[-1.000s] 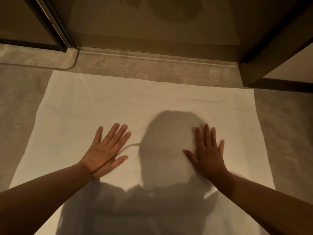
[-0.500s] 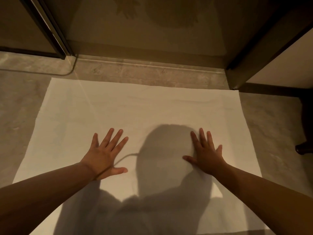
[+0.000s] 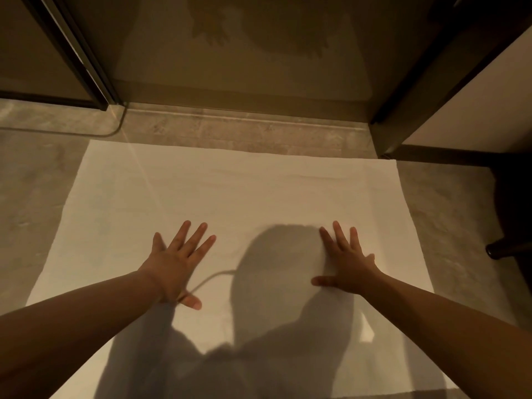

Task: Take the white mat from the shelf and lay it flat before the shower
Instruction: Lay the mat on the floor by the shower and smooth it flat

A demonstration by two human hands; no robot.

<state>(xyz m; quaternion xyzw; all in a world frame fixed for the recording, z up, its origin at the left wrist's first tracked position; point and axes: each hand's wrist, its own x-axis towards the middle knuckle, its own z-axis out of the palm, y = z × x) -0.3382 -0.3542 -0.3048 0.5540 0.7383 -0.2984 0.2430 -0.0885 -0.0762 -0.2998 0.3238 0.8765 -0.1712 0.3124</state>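
The white mat [image 3: 236, 191] lies spread flat on the grey stone floor, its far edge parallel to the shower threshold [image 3: 244, 122]. My left hand [image 3: 175, 260] rests palm down on the mat's left middle, fingers spread. Palm down too, my right hand [image 3: 345, 263] lies on the mat's right middle with fingers apart. Neither hand holds anything. My shadow covers the near part of the mat.
The glass shower door [image 3: 244, 47] stands behind the threshold, between a dark frame at the left [image 3: 74, 53] and one at the right [image 3: 417, 82]. A dark furniture leg [image 3: 501, 250] stands on the floor right of the mat. Grey floor [image 3: 31, 203] borders the mat.
Both hands have slid a little apart and slightly nearer on the mat, fingers spreading wider. The view has shifted, bringing the dark leg at the right into sight.
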